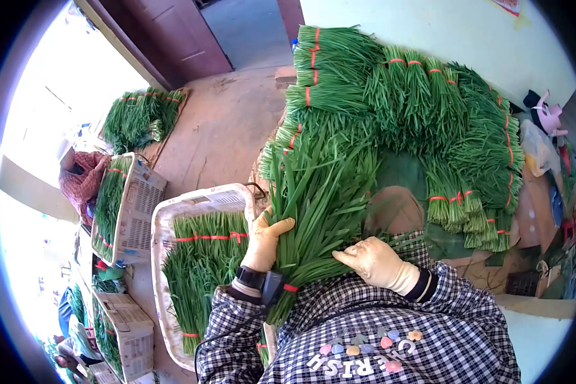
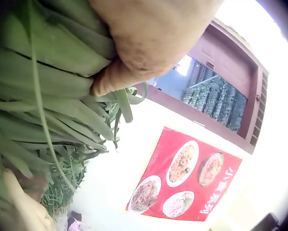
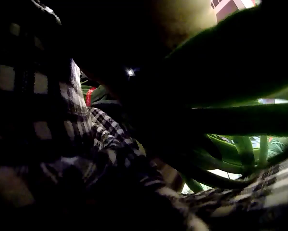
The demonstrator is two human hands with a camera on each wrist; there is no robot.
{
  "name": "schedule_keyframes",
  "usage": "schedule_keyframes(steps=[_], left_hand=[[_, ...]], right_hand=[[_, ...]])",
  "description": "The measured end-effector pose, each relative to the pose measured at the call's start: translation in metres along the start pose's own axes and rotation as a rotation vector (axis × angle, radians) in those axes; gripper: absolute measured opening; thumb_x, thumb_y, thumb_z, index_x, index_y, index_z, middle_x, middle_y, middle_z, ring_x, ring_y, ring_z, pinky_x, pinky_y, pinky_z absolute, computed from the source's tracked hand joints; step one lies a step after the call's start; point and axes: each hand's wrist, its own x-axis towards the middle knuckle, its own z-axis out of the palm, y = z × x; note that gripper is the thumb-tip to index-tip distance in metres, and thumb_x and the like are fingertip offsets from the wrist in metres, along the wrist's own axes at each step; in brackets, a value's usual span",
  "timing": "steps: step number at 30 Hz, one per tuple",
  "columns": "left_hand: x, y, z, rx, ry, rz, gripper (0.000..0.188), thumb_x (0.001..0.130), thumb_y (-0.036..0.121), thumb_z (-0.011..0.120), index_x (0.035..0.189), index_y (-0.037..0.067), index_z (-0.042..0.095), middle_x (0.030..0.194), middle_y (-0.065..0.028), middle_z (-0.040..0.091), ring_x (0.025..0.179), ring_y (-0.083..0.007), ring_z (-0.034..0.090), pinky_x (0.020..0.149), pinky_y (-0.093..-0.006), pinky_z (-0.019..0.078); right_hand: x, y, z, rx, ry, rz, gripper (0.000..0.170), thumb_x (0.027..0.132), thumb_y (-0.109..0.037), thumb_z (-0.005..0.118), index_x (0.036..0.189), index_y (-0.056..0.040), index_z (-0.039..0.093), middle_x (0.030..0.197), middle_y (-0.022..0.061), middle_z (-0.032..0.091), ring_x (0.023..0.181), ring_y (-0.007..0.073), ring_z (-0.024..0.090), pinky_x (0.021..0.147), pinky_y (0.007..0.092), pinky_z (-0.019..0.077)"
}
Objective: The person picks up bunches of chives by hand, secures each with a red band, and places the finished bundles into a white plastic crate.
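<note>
A bundle of garlic chives (image 1: 320, 198) with long flat leaves lies against the person's front, a red band (image 1: 290, 288) round its lower end. The gloved left hand (image 1: 265, 240) grips it from the left, thumb across the leaves; the left wrist view shows that thumb (image 2: 115, 77) pressed on them. On the bundle's right side, the gloved right hand (image 1: 377, 262) has curled fingers around some chive leaves that bend away from the bundle, with leaf tips showing past the hand. The right wrist view is mostly dark, with leaves (image 3: 245, 154) close to the lens and checked cloth.
A white crate (image 1: 160, 269) of banded chives stands at the left, more crates (image 1: 131, 320) beyond. Banded chive bundles (image 1: 416, 96) are piled ahead and right, along the wall. Another person (image 1: 86, 179) is beside a far crate. A red food poster (image 2: 182, 178) hangs on the wall.
</note>
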Motion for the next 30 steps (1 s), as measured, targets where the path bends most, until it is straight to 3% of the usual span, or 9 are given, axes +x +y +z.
schedule_keyframes(steps=[6,11,13,17,19,24,25,27,30], left_hand=[[-0.001,0.002,-0.001,-0.026,0.008,0.013,0.038,0.093,-0.003,0.064,0.131,0.001,0.063,0.116,-0.0118,0.073,0.096,-0.0213,0.074,0.085,-0.0339,0.0634],[-0.008,0.008,0.005,-0.078,-0.013,0.013,0.038,0.094,-0.003,0.062,0.132,0.000,0.063,0.115,-0.0126,0.074,0.094,-0.0220,0.075,0.084,-0.0344,0.0644],[-0.008,0.008,0.006,-0.072,-0.018,0.008,0.038,0.094,-0.003,0.063,0.132,0.000,0.062,0.115,-0.0127,0.074,0.094,-0.0220,0.075,0.084,-0.0344,0.0644],[-0.009,0.008,0.010,-0.043,-0.003,0.019,0.039,0.093,-0.003,0.063,0.133,0.000,0.062,0.115,-0.0128,0.073,0.094,-0.0220,0.075,0.084,-0.0344,0.0645],[-0.009,0.007,0.013,-0.012,-0.001,0.023,0.040,0.093,-0.003,0.063,0.133,0.000,0.062,0.115,-0.0124,0.073,0.093,-0.0216,0.074,0.083,-0.0340,0.0641],[-0.008,0.003,0.023,0.048,0.018,0.049,0.038,0.091,-0.005,0.067,0.128,0.001,0.066,0.112,-0.0088,0.074,0.095,-0.0176,0.071,0.086,-0.0313,0.0599],[-0.006,0.001,0.022,0.050,0.022,0.049,0.038,0.091,-0.005,0.067,0.128,0.001,0.066,0.112,-0.0088,0.074,0.095,-0.0176,0.071,0.086,-0.0313,0.0599],[-0.006,0.003,0.018,0.054,0.048,0.026,0.038,0.091,-0.005,0.068,0.128,0.001,0.066,0.112,-0.0089,0.074,0.094,-0.0173,0.071,0.084,-0.0314,0.0598],[-0.008,0.005,0.011,0.011,0.055,0.034,0.036,0.092,-0.005,0.066,0.127,0.000,0.065,0.112,-0.0092,0.074,0.092,-0.0183,0.072,0.084,-0.0320,0.0607]], right_hand=[[0.004,-0.005,-0.020,-0.033,0.275,-0.045,0.047,0.080,-0.004,0.064,0.127,-0.0055,0.070,0.112,0.0043,0.073,0.098,0.0223,0.071,0.079,0.0390,0.0546],[-0.006,-0.011,-0.042,-0.017,0.251,-0.047,0.042,0.078,-0.004,0.067,0.119,-0.0059,0.074,0.115,0.0056,0.074,0.101,0.0222,0.071,0.080,0.0368,0.0546],[-0.010,-0.011,-0.042,0.029,0.266,-0.074,0.031,0.089,-0.010,0.065,0.119,-0.0016,0.071,0.116,0.0102,0.073,0.102,0.0267,0.072,0.080,0.0391,0.0569],[-0.002,-0.009,-0.041,0.145,0.305,-0.013,0.033,0.092,-0.015,0.070,0.121,-0.0010,0.070,0.118,0.0134,0.072,0.104,0.0307,0.071,0.091,0.0421,0.0586],[0.001,-0.011,-0.048,0.083,0.252,0.008,0.062,0.087,-0.021,0.078,0.144,-0.0058,0.057,0.152,0.0122,0.052,0.137,0.0320,0.053,0.114,0.0478,0.0462],[0.054,-0.011,-0.051,-0.121,-0.056,0.024,0.097,0.079,-0.032,0.082,0.162,-0.0151,0.035,0.163,0.0110,0.041,0.154,0.0312,0.033,0.127,0.0541,0.0269],[0.058,-0.003,-0.031,-0.189,0.040,0.017,0.077,0.084,-0.023,0.071,0.156,-0.0117,0.045,0.143,0.0106,0.060,0.140,0.0287,0.051,0.125,0.0492,0.0318],[0.059,0.008,-0.002,-0.141,-0.056,0.010,0.062,0.082,-0.013,0.069,0.143,-0.0064,0.060,0.111,0.0080,0.070,0.109,0.0279,0.064,0.111,0.0434,0.0447],[0.039,0.004,0.005,-0.100,0.040,-0.066,0.053,0.081,-0.007,0.062,0.133,-0.0046,0.067,0.088,0.0055,0.067,0.085,0.0259,0.062,0.092,0.0390,0.0508]])
